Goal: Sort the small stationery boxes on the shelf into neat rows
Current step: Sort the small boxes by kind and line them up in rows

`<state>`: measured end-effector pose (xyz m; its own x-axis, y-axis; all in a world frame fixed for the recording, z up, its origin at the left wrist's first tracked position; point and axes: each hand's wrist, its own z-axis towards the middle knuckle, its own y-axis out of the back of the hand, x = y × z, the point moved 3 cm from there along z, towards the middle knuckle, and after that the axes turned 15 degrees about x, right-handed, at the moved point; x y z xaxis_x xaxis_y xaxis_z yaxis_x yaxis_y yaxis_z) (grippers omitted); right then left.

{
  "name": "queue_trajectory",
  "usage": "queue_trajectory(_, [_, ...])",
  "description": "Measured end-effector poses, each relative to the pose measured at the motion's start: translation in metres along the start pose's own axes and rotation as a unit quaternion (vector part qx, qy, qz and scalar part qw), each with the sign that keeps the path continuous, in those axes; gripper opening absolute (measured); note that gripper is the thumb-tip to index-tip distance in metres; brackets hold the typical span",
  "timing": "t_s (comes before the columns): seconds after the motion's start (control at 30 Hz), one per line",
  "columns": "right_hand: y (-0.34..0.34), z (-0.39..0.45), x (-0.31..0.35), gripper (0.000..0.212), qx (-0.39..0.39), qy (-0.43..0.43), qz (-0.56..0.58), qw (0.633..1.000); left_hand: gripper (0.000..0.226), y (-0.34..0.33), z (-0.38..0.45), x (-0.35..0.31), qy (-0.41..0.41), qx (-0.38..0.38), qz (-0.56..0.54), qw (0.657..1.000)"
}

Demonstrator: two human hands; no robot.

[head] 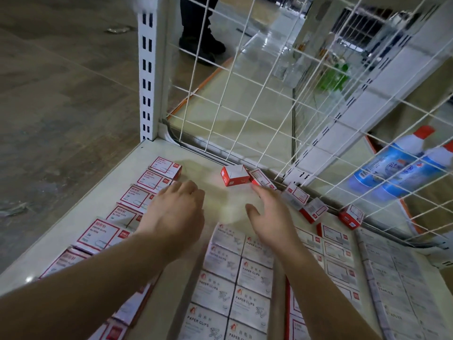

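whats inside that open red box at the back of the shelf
The open red box shows pale inner walls and raised flaps; no contents are visible from this angle, and the bottom is hidden by its front wall. Neither hand touches it.

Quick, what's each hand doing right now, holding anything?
Left hand: fingers curled down over the left row of boxes; whether it grips one cannot be told.
Right hand: open, fingers stretched toward the loose boxes, holding nothing.

White shelf [196, 165]: paper-clip boxes [220, 288] in rows; loose red boxes [234, 176] at back.
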<state>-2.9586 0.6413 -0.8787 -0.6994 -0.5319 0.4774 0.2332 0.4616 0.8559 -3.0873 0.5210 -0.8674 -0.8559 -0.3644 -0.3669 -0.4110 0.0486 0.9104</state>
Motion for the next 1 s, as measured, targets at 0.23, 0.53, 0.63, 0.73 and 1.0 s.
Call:
queue_trajectory(0.23, [-0.012,0.049,0.005,0.064,0.028,-0.008,-0.005,1.0,0.038,0.001,0.008,0.019,0.033,0.022,0.016,0.999])
queue_trajectory(0.53, [-0.011,0.053,0.003,0.029,-0.06,-0.037,0.026,0.997,0.031,0.004,0.012,0.021,0.026,0.046,0.045,0.998])
queue_trajectory(0.63, [-0.011,0.051,0.008,0.049,-0.047,-0.031,0.005,0.998,0.033,0.004,0.012,0.023,0.023,0.043,0.036,0.998])
queue_trajectory(0.73, [-0.012,0.049,0.011,0.052,0.004,-0.033,-0.007,0.999,0.034,0.002,0.012,0.024,0.021,0.041,0.029,0.999])
queue_trajectory(1.0, [-0.016,0.035,0.011,0.039,0.004,-0.055,0.053,0.997,0.036,0.0,0.007,0.027,0.006,0.036,-0.021,0.999])
